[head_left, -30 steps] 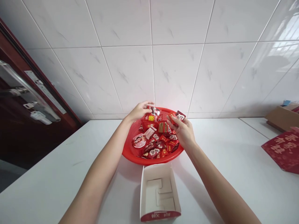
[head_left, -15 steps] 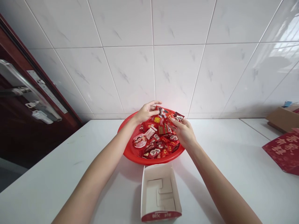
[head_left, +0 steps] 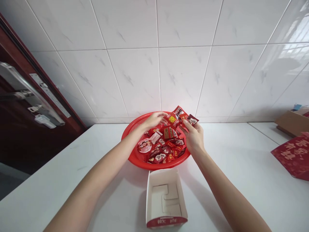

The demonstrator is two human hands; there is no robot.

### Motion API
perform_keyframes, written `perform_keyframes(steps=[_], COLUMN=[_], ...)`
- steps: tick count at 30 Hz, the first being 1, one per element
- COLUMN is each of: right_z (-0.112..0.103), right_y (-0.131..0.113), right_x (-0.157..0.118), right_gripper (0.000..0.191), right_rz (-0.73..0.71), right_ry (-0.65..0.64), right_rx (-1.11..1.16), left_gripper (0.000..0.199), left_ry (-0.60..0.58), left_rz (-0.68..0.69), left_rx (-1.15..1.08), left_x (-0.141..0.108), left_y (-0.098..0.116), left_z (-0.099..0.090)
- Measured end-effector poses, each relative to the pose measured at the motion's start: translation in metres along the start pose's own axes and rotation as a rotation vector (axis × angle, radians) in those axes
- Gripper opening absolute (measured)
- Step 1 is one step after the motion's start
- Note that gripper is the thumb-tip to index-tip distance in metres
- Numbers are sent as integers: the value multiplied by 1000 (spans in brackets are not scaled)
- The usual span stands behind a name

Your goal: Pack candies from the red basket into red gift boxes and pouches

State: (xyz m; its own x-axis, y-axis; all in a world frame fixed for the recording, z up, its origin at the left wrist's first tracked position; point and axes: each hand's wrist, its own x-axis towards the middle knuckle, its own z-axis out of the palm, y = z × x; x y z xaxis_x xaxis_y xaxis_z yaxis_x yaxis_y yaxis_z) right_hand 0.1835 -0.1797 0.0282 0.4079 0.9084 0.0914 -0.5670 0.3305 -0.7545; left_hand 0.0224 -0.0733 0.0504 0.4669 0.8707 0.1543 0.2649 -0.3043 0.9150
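Note:
My right hand point(head_left: 194, 134) pinches several red snack packets point(head_left: 178, 117), fanned out over the back right of the basket. One shows yellow print and another, dark red, pokes out to the right. At the packets' left edge is my left hand point(head_left: 156, 120), fingers stretched out and partly apart; I cannot tell whether its fingertips touch them. Both hands are over a red plastic basket point(head_left: 142, 165) with a perforated wall. Inside lie many red wrapped snacks point(head_left: 160, 158), a round pink card point(head_left: 145, 145) and a small pale packet point(head_left: 155, 137).
A white open-topped carton point(head_left: 166, 199) with a red front edge stands before the basket on the white table point(head_left: 116, 193). Toward the right are a red printed bag point(head_left: 293, 156) and a cardboard box point(head_left: 292, 122). Behind rises a tiled wall; a dark door point(head_left: 19, 129) is left.
The red packet with yellow print has moved right, away from my left hand, and is now with the packets in my right hand. My right hand has shifted slightly right.

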Motion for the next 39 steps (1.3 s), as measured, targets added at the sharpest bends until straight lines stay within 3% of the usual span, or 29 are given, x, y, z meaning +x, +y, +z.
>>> perform_keyframes(steps=[5,8,11,14,19,27,35,39], right_z=[3,4,3,1,2,2,4,4], right_y=[-1,-2,-1,0,0,0,-1,-1], right_x=[-2,-2,-2,-1,-1,-2,-2,-3], right_gripper=[27,29,31,31,32,34,30,27], right_rz=[-60,-55,-44,-22,-2,21,27,32], right_ry=[48,56,52,41,47,46,32,20], right_rx=[39,39,34,29,14,6,14,-4], left_gripper=[30,25,21,16,26,44,24,30], left_ry=[-298,-369,-337,-220,-86,-151,-288,-328], left_rz=[147,81,2,-40,-86,-152,-175,-176], left_rx=[527,699,698,673,624,595,637,652], left_x=[-7,-7,-2,3,5,9,8,7], left_y=[-9,-8,-9,-15,-25,-29,-31,-30], left_z=[25,33,27,7,-26,-29,-28,-28])
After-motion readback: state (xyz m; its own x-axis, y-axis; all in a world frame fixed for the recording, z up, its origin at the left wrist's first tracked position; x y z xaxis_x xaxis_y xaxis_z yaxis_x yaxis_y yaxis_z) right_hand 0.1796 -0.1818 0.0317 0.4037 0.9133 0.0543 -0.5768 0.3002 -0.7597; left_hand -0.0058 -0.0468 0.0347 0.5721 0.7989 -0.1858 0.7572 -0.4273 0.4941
